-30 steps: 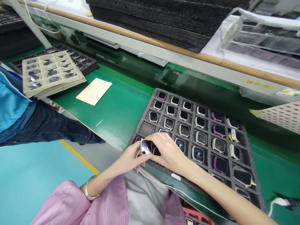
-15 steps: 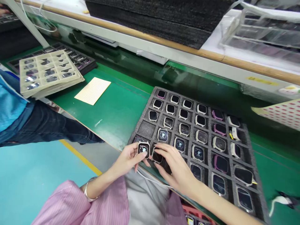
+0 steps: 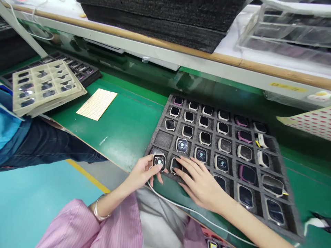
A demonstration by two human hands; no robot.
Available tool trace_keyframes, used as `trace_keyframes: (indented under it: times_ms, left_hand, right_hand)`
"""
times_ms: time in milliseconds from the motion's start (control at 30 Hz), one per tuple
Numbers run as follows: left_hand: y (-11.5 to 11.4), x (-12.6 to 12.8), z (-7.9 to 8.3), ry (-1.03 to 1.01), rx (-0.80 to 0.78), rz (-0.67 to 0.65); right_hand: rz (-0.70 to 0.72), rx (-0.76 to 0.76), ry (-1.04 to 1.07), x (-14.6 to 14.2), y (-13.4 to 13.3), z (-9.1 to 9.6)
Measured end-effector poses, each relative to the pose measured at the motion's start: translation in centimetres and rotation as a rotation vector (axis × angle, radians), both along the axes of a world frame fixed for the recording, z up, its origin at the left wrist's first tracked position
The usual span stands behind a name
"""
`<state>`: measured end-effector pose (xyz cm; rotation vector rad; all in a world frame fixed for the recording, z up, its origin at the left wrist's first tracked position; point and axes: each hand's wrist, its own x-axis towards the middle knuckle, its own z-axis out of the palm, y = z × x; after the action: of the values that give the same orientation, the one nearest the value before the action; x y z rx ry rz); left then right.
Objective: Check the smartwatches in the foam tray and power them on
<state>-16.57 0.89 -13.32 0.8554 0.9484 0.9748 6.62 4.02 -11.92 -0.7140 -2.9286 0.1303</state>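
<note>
Holding a square smartwatch [image 3: 159, 162] with its screen lit, our left hand [image 3: 141, 174] pinches it in a narrow grip between thumb and fingers, just above the near corner of a grey foam tray [image 3: 289, 203]; our right hand [image 3: 201, 184] lies open with its fingers spread, the fingertips [image 3: 184, 162] at a dark-screened watch [image 3: 176, 165] in the tray's near corner, though we cannot tell whether they touch it or only sit beside it; a silver bangle [image 3: 99, 210] circles our left wrist, above a pink striped sleeve [image 3: 77, 220]; a white cable [image 3: 196, 210] runs beneath our right forearm, along the tray's near edge; rows of watches sit in the tray's square pockets, some lit, most dark, several in purple cases; left of the tray, a dotted cream sheet [image 3: 97, 104] lies on a green workbench [image 3: 129, 137], and a stack of beige trays [image 3: 43, 86] rests beyond it on a black tray [image 3: 85, 70]; further left, a co-worker's blue sleeve [image 3: 10, 134] and dark jeans [image 3: 49, 144] show; beyond the tray, black foam sheets [image 3: 155, 20] sit on a shelf with a wooden edge [image 3: 155, 38]; right of the tray lies a red-dotted sheet [image 3: 307, 124].
</note>
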Motion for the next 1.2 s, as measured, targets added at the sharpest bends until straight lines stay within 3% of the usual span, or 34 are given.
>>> trace_keyframes:
  times_ms: [167,300,567,1000,1100,1200]
  left_hand:
    - [0.7,0.8,-0.8,0.052,0.039,-0.030]
    - [0.6,0.8,-0.9,0.066,0.047,-0.052]
    - [0.3,0.6,-1.2,0.038,0.075,-0.033]
    - [-0.3,0.4,-1.7,0.101,0.116,-0.051]
    - [-1.0,0.0,-1.6,0.115,0.161,-0.092]
    - [-1.8,-0.4,-1.7,0.130,0.161,-0.138]
  right_hand:
    - [-0.015,-0.110,0.097,0.4,1.7,1.4]
    - [-0.094,-0.190,0.273,-1.1,2.4,2.4]
    - [-0.014,-0.258,0.221,-5.4,3.6,2.4]
    - [-0.016,-0.377,0.274,-5.6,4.1,3.1]
    - [-0.135,-0.363,0.408,-5.7,5.9,2.9]
    - [-0.312,-0.176,0.349,-5.9,7.7,2.0]
